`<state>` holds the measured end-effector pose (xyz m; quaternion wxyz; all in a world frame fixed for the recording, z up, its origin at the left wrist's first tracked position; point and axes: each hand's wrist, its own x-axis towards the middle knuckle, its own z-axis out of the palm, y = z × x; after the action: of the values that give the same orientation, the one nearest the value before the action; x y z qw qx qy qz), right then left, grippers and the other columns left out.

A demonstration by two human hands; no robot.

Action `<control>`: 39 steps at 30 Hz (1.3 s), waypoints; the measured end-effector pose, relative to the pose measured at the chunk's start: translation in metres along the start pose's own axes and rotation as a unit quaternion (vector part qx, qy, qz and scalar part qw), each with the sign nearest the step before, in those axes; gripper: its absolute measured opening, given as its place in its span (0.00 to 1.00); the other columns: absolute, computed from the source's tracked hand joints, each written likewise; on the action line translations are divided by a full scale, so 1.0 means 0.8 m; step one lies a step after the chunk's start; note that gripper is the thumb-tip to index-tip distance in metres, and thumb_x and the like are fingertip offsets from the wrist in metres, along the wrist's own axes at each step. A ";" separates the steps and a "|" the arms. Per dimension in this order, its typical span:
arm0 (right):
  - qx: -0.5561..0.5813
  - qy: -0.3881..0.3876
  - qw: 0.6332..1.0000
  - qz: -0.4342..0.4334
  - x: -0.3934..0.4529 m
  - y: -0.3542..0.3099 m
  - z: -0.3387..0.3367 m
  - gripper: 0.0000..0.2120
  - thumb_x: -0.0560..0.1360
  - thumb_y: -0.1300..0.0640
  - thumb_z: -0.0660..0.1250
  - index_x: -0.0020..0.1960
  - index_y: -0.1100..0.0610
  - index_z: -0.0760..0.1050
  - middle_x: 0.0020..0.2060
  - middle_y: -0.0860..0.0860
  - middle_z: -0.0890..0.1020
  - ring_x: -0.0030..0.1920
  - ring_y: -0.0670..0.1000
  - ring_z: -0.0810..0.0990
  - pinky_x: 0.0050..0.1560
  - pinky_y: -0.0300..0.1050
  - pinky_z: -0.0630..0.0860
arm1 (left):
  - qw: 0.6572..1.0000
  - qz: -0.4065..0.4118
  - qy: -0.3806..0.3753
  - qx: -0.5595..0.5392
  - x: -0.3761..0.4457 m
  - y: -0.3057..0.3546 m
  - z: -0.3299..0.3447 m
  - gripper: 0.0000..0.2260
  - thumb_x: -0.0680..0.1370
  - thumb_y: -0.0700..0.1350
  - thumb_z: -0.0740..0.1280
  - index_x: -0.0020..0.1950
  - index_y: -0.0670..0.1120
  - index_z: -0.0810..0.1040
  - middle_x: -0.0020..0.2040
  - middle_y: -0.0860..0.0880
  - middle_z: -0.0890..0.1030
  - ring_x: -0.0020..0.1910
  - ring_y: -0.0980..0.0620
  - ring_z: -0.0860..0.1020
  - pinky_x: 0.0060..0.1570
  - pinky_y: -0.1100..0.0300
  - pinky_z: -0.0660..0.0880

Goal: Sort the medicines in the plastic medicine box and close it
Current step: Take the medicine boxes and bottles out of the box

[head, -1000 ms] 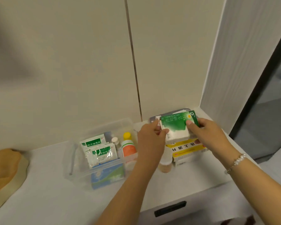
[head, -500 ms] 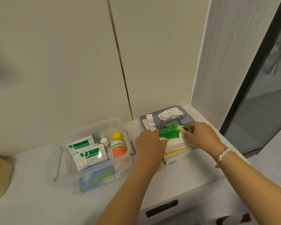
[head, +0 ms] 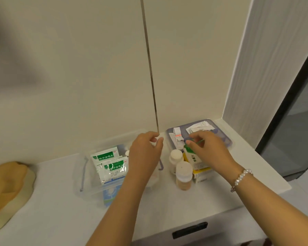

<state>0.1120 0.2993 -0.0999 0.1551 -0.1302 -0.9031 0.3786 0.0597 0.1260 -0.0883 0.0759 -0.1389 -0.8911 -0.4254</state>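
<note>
At the left edge of the white counter [head: 48, 210] lies a tan, rounded wooden board [head: 7, 185], partly out of view; to its right, near the back wall, stands the clear plastic medicine box [head: 89, 176], lid off, with a grey-blue handle at each end; inside it two green-and-white sachets [head: 112, 166] lean upright toward the left end, a blue-and-green packet [head: 110, 192] lies against the front wall, and a small white cap shows behind the sachets. The left hand [head: 145, 153] hovers over the right end of the box, fingers loosely curled and holding nothing, its thumb and forefinger a little apart. Just right of the box, toward the middle of the counter, stand two bottles close together: a white bottle [head: 175, 160] behind, and a clear bottle with a white cap and brownish contents [head: 183, 176] in front. Beside them to the right sits a stack of medicine cartons; the right hand [head: 209, 150] rests on the top white-and-green carton [head: 194, 159], fingers curled down over its far end, a pearl bracelet [head: 241, 178] at the wrist; a yellow carton [head: 201, 172] lies beneath. Behind the stack, at the back right corner of the counter, lies the grey-blue lid [head: 226, 141] of the box, carrying folded paper leaflets [head: 199, 128] and a small white strip with red marks [head: 177, 134]. Below the front edge of the counter a drawer front [head: 220, 226] shows a dark slot handle.
</note>
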 end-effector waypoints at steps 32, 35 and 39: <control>-0.091 -0.126 0.962 -0.226 -0.012 -0.070 0.121 0.09 0.73 0.47 0.63 0.48 0.45 0.81 0.48 0.43 0.81 0.60 0.46 0.65 0.49 0.39 0.49 | 0.898 -0.185 -0.326 0.230 0.009 -0.135 -0.100 0.11 0.73 0.52 0.67 0.50 0.49 0.83 0.51 0.47 0.82 0.48 0.50 0.77 0.47 0.60 0.72; -0.088 -0.131 0.962 -0.223 -0.013 -0.069 0.120 0.09 0.74 0.47 0.62 0.48 0.46 0.81 0.49 0.42 0.81 0.61 0.46 0.65 0.53 0.41 0.50 | 0.905 -0.176 -0.311 0.229 0.007 -0.134 -0.101 0.12 0.71 0.49 0.70 0.53 0.50 0.82 0.54 0.49 0.81 0.51 0.50 0.78 0.47 0.62 0.71; -0.075 -0.138 0.963 -0.220 -0.015 -0.072 0.118 0.10 0.74 0.47 0.61 0.50 0.45 0.80 0.50 0.43 0.80 0.62 0.45 0.64 0.57 0.42 0.51 | 0.932 -0.176 -0.282 0.142 0.010 -0.129 -0.112 0.10 0.71 0.47 0.72 0.51 0.48 0.82 0.49 0.47 0.82 0.44 0.52 0.77 0.44 0.61 0.72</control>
<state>0.0801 0.1954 -0.1234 0.0979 0.1137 -0.9480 0.2806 0.0215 -0.0043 -0.1066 -0.2361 -0.0819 -0.9371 -0.2439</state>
